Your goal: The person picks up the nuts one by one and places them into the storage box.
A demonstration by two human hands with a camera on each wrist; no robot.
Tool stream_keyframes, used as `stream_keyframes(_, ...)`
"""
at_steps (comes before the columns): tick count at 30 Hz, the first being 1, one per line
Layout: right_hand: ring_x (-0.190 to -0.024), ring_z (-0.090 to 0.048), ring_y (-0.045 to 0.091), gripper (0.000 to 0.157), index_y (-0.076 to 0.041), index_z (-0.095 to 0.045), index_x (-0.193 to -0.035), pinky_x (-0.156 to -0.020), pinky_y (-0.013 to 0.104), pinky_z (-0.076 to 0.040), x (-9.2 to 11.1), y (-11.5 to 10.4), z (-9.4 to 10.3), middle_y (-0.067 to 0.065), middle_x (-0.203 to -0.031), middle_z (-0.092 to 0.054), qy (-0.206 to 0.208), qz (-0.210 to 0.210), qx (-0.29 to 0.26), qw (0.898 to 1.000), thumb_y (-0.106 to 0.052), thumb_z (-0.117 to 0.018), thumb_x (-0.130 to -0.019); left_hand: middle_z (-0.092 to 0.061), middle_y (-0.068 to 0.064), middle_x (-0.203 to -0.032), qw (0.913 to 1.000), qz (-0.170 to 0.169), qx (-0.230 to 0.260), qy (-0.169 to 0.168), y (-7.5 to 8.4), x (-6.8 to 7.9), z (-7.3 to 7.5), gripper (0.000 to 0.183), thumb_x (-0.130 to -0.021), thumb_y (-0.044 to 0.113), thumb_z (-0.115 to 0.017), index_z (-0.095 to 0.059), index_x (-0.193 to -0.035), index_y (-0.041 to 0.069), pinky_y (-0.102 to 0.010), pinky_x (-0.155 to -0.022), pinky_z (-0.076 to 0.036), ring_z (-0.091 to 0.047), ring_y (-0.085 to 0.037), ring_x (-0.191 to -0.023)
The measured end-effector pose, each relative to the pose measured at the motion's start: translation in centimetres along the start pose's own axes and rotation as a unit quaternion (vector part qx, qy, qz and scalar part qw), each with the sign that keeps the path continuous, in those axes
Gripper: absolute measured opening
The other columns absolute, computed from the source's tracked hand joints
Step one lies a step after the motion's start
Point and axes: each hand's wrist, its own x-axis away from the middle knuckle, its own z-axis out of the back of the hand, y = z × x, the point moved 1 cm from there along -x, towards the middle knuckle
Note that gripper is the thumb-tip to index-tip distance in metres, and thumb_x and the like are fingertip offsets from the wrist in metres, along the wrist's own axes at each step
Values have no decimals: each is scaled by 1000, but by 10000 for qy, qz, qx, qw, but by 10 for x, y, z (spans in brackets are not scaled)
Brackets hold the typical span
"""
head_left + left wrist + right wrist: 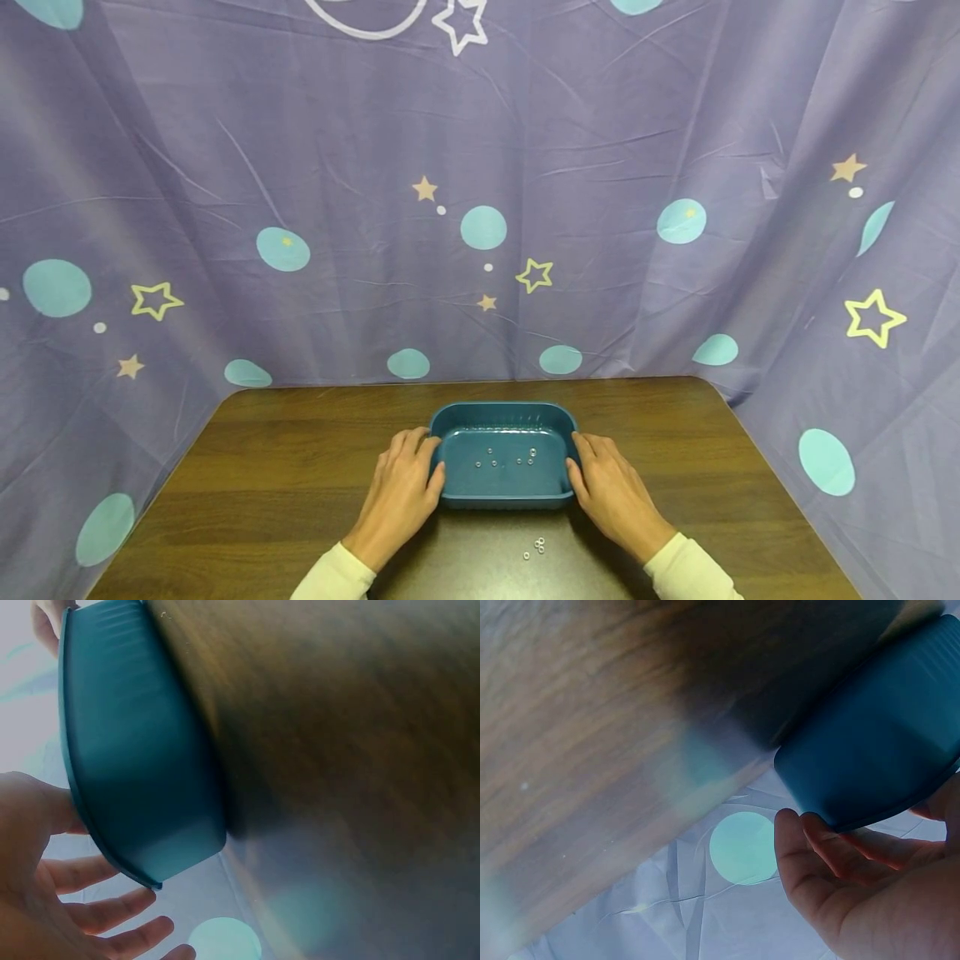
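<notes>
A teal rectangular plastic tray (504, 502) is on the wooden table, with several small silvery ring-like pieces, perhaps nuts (532, 452), scattered on its floor. My left hand (401, 482) grips the tray's left end, thumb over the rim and fingers along the outside. At the opposite end my right hand (611, 490) holds the rim the same way. The left wrist view shows the tray's outer wall (142, 750) beside the left fingers (112, 911). In the right wrist view the right fingertips (787, 825) touch the tray's outer corner.
Several more small silvery rings (540, 543) lie on the brown wooden table (300, 467) in front of the tray, between the forearms. A purple curtain (360, 275) with stars and turquoise dots surrounds the table at the back and sides.
</notes>
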Motion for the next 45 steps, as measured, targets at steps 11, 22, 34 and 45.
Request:
stream_keyframes(11, -115, -61, 31, 44, 4, -62, -129, -98, 47, -50, 0, 0, 0, 17, -121, -65, -26, -14, 58, 10000, -24, -63, -96, -64, -16, -126, 9994, 316, 132, -31, -4, 6, -9, 37, -88, 21, -75, -68, -119, 3, -56, -87, -51, -57, -34, -118)
stream_keyframes(22, -115, -60, 32, 43, 3, -62, -130, -97, 49, -50, 3, -2, 0, 17, -122, -65, -50, -47, 117, 9999, -27, -61, -98, -64, -16, -125, 9992, 360, 145, -31, -3, 7, -8, 39, -89, 21, -74, -67, -122, 1, -55, -89, -51, -57, -33, -118)
stream_keyframes(34, -114, -59, 34, 48, 3, -63, -127, -98, 49, -48, 4, -17, 17, 17, -121, -63, 41, 166, 254, 9995, -30, -68, -93, -63, -15, -124, 9993, 344, 99, -55, -3, 7, -8, 40, -90, 22, -73, -66, -122, 0, -55, -89, -50, -56, -33, -120)
stream_keyframes(45, -114, -60, 29, 46, 2, -64, -127, -96, 47, -50, 14, -45, 36, 14, -122, -63, 146, 730, 44, 9972, -28, -68, -91, -64, -16, -124, 9994, 332, 33, -39, -1, 8, -7, 40, -90, 22, -73, -66, -122, -1, -56, -88, -51, -56, -35, -119)
